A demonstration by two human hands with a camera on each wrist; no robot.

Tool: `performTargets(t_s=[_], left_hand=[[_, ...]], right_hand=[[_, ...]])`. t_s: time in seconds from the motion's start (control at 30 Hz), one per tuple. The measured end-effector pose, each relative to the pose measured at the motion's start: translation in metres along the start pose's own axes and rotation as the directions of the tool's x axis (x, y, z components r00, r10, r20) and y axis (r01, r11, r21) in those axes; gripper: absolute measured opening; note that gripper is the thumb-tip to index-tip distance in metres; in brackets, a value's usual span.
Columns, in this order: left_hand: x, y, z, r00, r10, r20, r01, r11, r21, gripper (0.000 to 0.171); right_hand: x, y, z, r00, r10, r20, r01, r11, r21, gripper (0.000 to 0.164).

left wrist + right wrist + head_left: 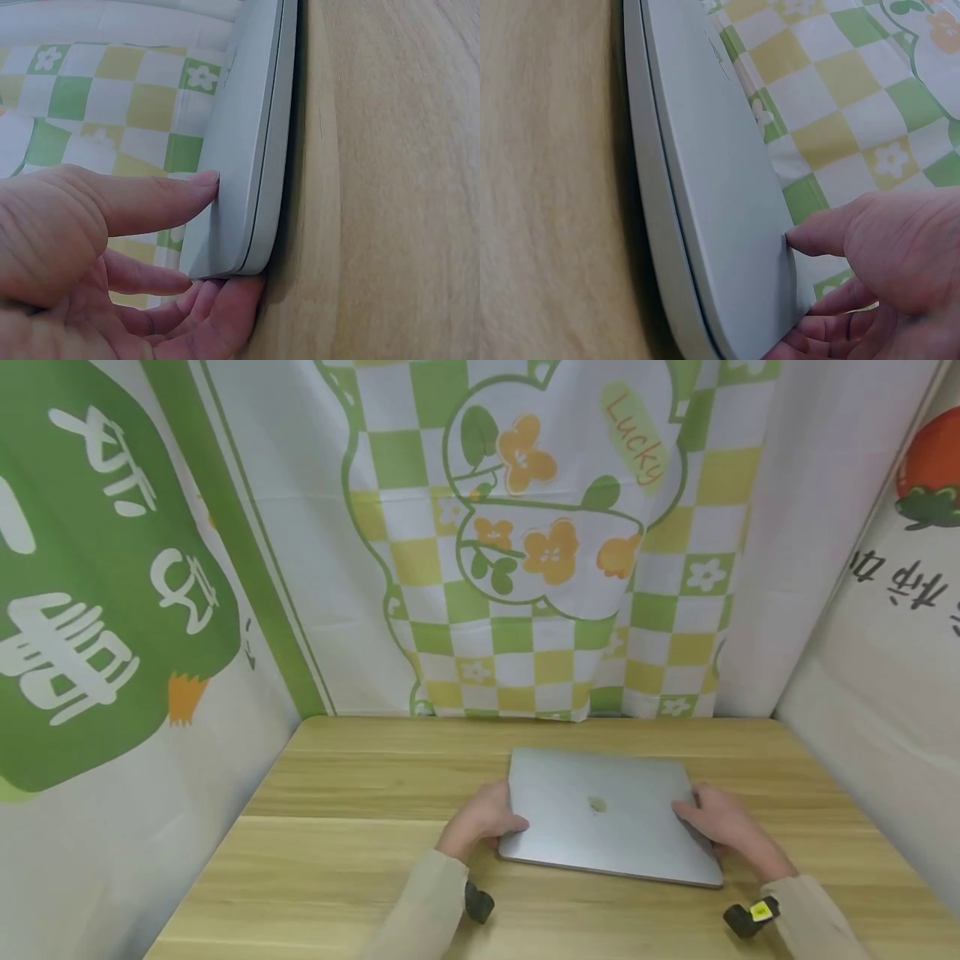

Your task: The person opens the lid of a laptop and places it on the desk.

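Observation:
A closed silver laptop (pixel 600 835) with a logo on its lid lies over the wooden table, turned slightly askew in the head view. My left hand (pixel 486 814) grips its left edge, thumb on the lid and fingers curled at the side and under. On the opposite edge my right hand (pixel 716 817) holds it likewise, thumb on top. In the left wrist view the laptop (pixel 240 150) shows its lid seam, and fingertips reach beneath its corner. A dark gap or shadow runs along the laptop's lower edge (pixel 656 217) in the right wrist view; whether it touches the table is unclear.
The wooden table (pixel 337 860) spreads around the laptop on all sides. Behind it hangs a green and yellow checked cloth (pixel 555 660). Printed cloths close in the left (pixel 255 752) and right (pixel 870 718) sides. Black wrist cameras (pixel 478 902) sit on both sleeves.

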State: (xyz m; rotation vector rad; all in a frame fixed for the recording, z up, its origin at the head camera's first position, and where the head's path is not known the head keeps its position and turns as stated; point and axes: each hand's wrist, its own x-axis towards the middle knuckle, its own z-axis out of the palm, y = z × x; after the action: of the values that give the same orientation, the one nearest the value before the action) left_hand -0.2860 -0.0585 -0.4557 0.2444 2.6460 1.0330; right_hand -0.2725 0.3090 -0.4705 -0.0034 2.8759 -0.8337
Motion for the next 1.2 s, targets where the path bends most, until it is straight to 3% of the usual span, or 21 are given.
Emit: performTargets(t_s=[0.33,0.73,0.97,1.2], left_hand=[[-0.003,-0.006,-0.001,0.999,-0.031,-0.015,0.031,0.999,-0.033,0.071],[-0.008,-0.010,-0.006,1.000,0.008,-0.021,-0.008,1.000,0.005,0.062],[-0.012,-0.014,-0.012,1.000,0.027,-0.012,-0.027,1.000,0.009,0.073],[-0.019,-0.017,-0.013,0.999,0.037,-0.024,-0.035,0.997,0.064,0.061]], right_hand=[[0.001,-0.003,0.003,1.000,-0.010,0.007,0.010,1.000,0.002,0.060],[-0.001,-0.013,0.004,1.000,-0.002,0.027,0.002,1.000,0.005,0.059],[0.000,-0.016,0.003,0.998,-0.018,0.056,0.017,0.999,0.034,0.070],[-0.003,-0.020,0.005,0.997,-0.053,0.054,0.051,0.998,0.046,0.057]])
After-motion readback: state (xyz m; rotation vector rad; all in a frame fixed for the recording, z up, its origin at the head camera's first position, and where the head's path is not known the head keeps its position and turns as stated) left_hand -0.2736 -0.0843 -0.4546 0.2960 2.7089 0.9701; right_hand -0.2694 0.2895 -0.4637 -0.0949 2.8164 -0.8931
